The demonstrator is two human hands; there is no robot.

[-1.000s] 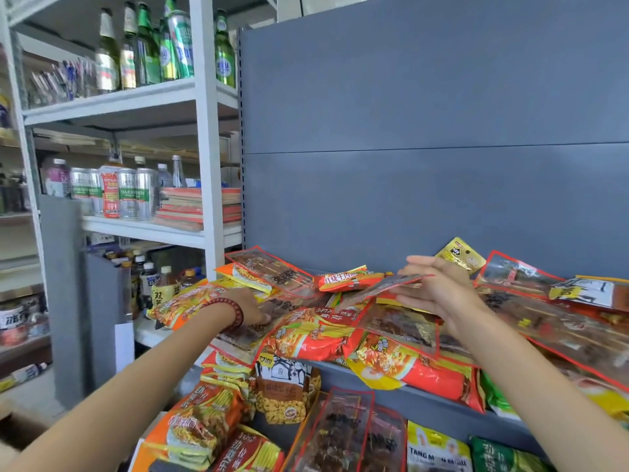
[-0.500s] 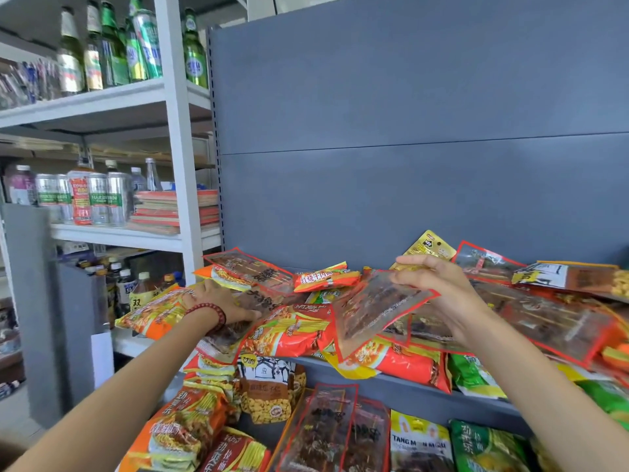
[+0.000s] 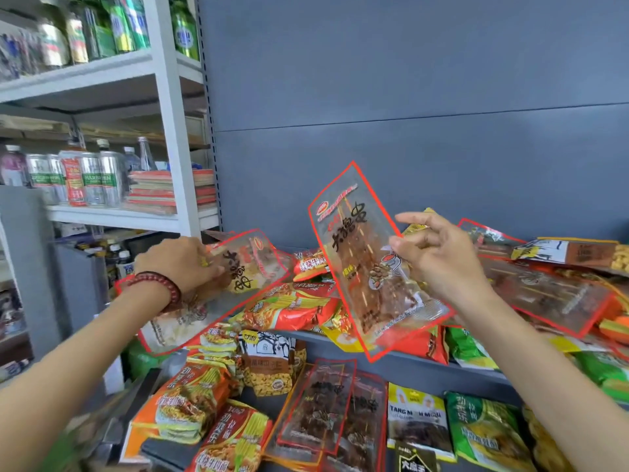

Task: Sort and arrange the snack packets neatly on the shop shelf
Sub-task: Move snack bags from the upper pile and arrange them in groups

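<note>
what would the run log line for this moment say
left hand: grips pale clear red-edged packet on packet pile | right hand: pinches brown clear red-edged packet, raised above grey shelf | sorting: not yet done

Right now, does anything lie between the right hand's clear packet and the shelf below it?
Yes: a heap of orange-red packets and a yellow packet covers the grey shelf under the clear packet the right hand pinches.

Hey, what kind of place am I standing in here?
Most likely a small shop or convenience store: snack packets lie heaped on a grey display shelf, and green beer bottles and drink cans stand on the white rack to its left.
</note>
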